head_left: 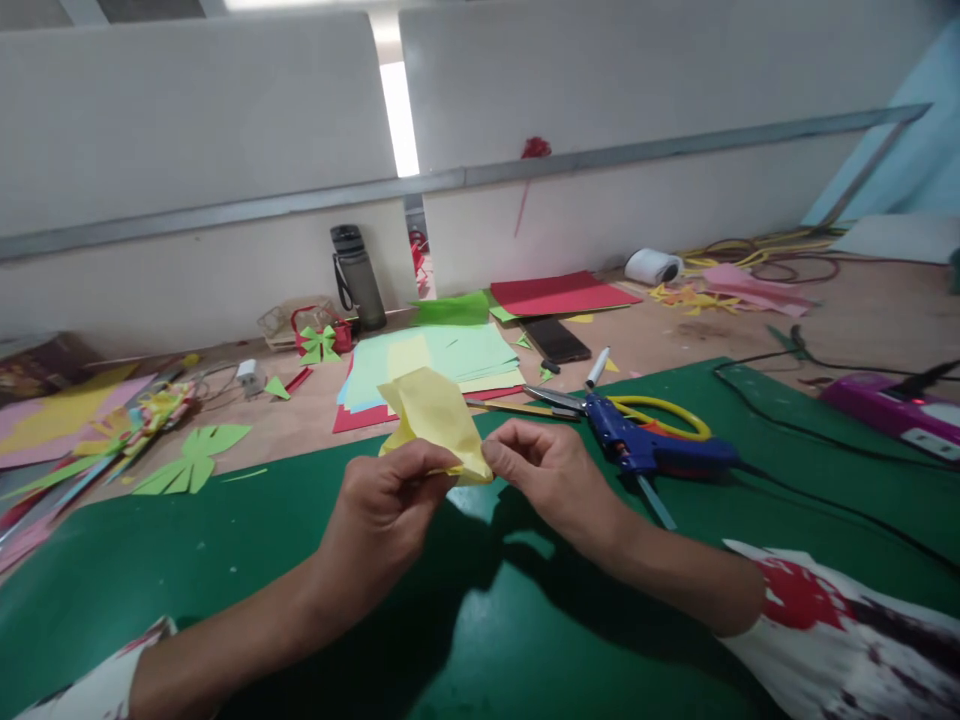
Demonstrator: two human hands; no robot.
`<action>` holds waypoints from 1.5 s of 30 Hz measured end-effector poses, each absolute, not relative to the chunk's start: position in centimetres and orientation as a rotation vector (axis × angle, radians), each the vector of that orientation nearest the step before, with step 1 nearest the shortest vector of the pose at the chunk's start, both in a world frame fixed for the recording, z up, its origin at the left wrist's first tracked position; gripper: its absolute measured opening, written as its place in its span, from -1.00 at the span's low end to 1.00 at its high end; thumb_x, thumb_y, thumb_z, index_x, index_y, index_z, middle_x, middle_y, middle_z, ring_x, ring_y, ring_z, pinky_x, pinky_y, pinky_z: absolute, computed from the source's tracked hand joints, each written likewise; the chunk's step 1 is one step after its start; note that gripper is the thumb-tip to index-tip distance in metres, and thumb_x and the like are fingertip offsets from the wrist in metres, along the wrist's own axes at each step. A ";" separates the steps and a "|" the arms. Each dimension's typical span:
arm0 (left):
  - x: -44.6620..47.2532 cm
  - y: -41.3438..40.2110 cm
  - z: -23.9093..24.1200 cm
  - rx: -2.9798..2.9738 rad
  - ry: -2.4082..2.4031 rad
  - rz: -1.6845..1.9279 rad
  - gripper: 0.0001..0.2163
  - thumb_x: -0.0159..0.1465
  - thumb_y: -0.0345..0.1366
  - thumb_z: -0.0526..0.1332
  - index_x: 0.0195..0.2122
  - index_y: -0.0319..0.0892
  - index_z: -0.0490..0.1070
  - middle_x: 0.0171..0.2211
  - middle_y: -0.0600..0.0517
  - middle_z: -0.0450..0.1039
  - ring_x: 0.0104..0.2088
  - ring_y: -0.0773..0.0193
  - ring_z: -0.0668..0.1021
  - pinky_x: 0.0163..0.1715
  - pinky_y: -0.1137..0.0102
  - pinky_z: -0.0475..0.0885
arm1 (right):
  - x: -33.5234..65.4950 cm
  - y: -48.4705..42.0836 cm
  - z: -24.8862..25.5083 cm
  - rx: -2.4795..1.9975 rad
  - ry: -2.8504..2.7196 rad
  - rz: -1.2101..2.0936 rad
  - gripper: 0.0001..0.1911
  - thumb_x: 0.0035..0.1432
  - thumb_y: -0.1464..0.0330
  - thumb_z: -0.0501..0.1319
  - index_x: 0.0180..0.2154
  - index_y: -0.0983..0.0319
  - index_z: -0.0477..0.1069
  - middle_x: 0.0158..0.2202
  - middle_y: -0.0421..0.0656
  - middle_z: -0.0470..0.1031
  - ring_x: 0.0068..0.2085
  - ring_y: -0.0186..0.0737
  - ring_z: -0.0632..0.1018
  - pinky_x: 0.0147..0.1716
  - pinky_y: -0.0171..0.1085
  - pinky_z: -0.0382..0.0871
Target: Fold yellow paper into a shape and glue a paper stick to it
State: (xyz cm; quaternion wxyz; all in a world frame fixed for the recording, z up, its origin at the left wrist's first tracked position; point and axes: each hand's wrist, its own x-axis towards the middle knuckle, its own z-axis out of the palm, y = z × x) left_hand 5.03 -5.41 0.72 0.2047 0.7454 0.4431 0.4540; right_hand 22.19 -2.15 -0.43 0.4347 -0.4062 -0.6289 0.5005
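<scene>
A sheet of yellow paper point(439, 410), bent over and creased, is held up above the green mat point(510, 620). My left hand point(394, 505) pinches its lower edge between thumb and fingers. At the lower right corner of the paper, my right hand point(544, 465) closes thumb and forefinger on it. Right of that hand lies a blue glue gun point(634, 440) with a clear glue stick poking out. Yellow-handled scissors point(667, 415) rest partly behind the glue gun. A pencil point(525, 408) lies just beyond my hands.
Behind are a stack of pale green paper point(480, 350), red sheets point(562, 293), a phone point(559, 340) and a dark bottle point(360, 280). A green paper bow point(195, 460) and paper strips lie left. A purple power strip point(892, 410) and black cables occupy the right.
</scene>
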 end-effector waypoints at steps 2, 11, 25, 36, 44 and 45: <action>5.1 -5.5 0.7 2.097 1.220 1.281 -0.89 0.15 -0.51 0.17 -0.41 -0.24 0.48 -0.53 0.08 0.52 -0.55 0.41 0.49 -0.54 0.59 0.37 | 22.1 -2.2 -0.3 -1.030 -1.594 1.202 -0.79 0.05 0.29 0.19 -0.54 0.26 0.34 -0.59 -0.28 0.32 -0.53 -0.40 0.32 -0.54 -0.38 0.21; 4.6 -5.7 0.3 2.316 1.055 1.348 -0.87 0.18 -0.51 0.17 -0.37 -0.23 0.51 -0.57 0.07 0.43 -0.57 0.44 0.46 -0.57 0.59 0.32 | 22.1 -2.2 -0.8 -1.032 -1.670 1.110 -0.83 0.08 0.38 0.12 -0.54 0.24 0.30 -0.59 -0.27 0.34 -0.51 -0.38 0.35 -0.50 -0.37 0.23; 4.6 -5.7 0.1 2.574 1.039 1.359 -0.85 0.26 -0.46 0.11 -0.39 -0.21 0.46 -0.61 0.10 0.46 -0.61 0.45 0.47 -0.58 0.58 0.30 | 22.2 -3.2 -1.4 -0.981 -1.716 1.024 -0.74 0.07 0.47 0.13 -0.16 0.17 0.20 -0.47 -0.31 0.36 -0.41 -0.34 0.45 -0.39 -0.34 0.33; 4.1 -5.8 -1.0 2.669 1.203 1.217 -0.83 0.29 -0.41 0.07 -0.42 -0.20 0.40 -0.58 0.09 0.48 -0.60 0.44 0.47 -0.55 0.57 0.26 | 22.8 -3.4 -1.3 -0.963 -2.066 0.505 -0.63 0.11 0.56 0.07 -0.05 0.16 0.16 -0.32 -0.19 0.39 -0.27 -0.26 0.47 -0.25 -0.27 0.34; 4.6 -5.6 -0.4 2.642 1.398 0.990 -0.80 0.28 -0.40 0.05 -0.45 -0.21 0.41 -0.62 0.09 0.44 -0.62 0.40 0.43 -0.59 0.52 0.22 | 22.4 -3.4 -1.3 -0.733 -2.260 0.188 -0.94 0.15 0.42 0.12 -0.29 0.24 0.34 -0.39 -0.09 0.41 -0.32 -0.17 0.42 -0.35 -0.22 0.31; 4.7 -5.7 -0.3 2.641 1.397 0.963 -0.81 0.28 -0.41 0.05 -0.42 -0.20 0.41 -0.60 0.08 0.45 -0.61 0.38 0.44 -0.58 0.52 0.24 | 22.2 -3.1 -1.5 -0.773 -2.262 0.216 -0.93 0.15 0.43 0.10 -0.34 0.24 0.35 -0.42 -0.10 0.40 -0.36 -0.19 0.42 -0.39 -0.25 0.30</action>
